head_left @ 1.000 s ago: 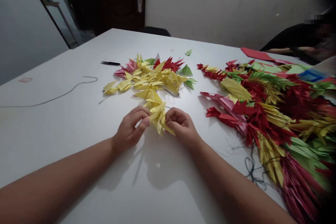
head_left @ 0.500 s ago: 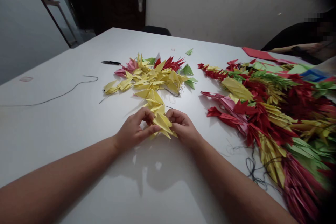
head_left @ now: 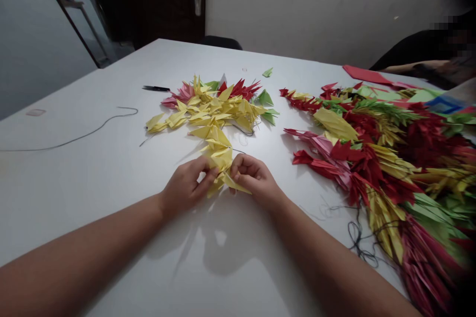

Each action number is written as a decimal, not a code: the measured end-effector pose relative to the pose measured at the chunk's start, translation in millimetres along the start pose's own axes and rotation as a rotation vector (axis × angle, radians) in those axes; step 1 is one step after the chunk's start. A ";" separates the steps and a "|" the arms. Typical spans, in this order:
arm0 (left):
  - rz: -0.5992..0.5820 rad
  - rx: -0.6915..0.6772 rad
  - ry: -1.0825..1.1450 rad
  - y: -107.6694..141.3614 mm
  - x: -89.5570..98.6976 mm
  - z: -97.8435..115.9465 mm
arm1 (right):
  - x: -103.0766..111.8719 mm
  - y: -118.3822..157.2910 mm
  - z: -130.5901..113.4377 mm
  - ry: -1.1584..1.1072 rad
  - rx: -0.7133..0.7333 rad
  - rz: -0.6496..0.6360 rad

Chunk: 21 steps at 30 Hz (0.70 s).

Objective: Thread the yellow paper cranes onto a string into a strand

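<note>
Near the middle of the table, my left hand [head_left: 187, 182] pinches a yellow origami crane [head_left: 222, 159] between thumb and fingers. My right hand [head_left: 260, 179] is closed on another fold of the same yellow paper, with a pointed tip [head_left: 238, 186] sticking out under the thumb. More yellow cranes lead away from my hands toward a heap of yellow cranes [head_left: 211, 109]. A dark thread [head_left: 238, 150] runs out beside them. My fingers hide part of the paper.
Pink, red and green folded papers mix into the heap. Strung cranes [head_left: 372, 158] in several colours cover the right side, with tangled black thread [head_left: 359, 245]. A black pen-like tool [head_left: 156, 88] and loose thread [head_left: 92, 131] lie left. A person's arm [head_left: 416, 67] shows far right.
The yellow paper between my hands has turned and spread, its tip now pointing right. My left fingers have shifted slightly left; the surroundings look unchanged.
</note>
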<state>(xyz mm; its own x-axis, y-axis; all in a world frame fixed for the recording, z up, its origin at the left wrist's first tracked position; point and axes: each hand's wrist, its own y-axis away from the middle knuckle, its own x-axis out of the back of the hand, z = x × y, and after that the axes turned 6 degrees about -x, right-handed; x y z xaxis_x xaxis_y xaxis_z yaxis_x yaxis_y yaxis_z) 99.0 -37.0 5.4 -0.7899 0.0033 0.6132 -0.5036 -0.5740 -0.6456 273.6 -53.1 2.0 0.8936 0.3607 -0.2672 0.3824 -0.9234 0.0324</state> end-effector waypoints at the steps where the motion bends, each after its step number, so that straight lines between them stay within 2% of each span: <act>1: 0.007 0.041 0.019 0.2 0.0 -0.4 | -0.8 -0.3 0.0 -0.005 0.000 0.000; 6: 0.039 0.154 0.097 1.7 -2.0 -3.7 | -4.1 -1.8 1.0 -0.008 -0.047 0.038; 21: 0.084 0.224 0.095 3.8 -2.6 -4.9 | -8.6 -3.9 -3.8 0.016 -0.090 0.116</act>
<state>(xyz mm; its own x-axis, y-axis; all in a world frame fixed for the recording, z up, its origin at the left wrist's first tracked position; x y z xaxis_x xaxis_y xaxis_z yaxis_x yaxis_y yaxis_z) 97.4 -35.2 -1.0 -0.8602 0.0187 0.5097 -0.3533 -0.7426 -0.5690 265.3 -52.1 7.9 0.9364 0.2549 -0.2410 0.2951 -0.9439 0.1483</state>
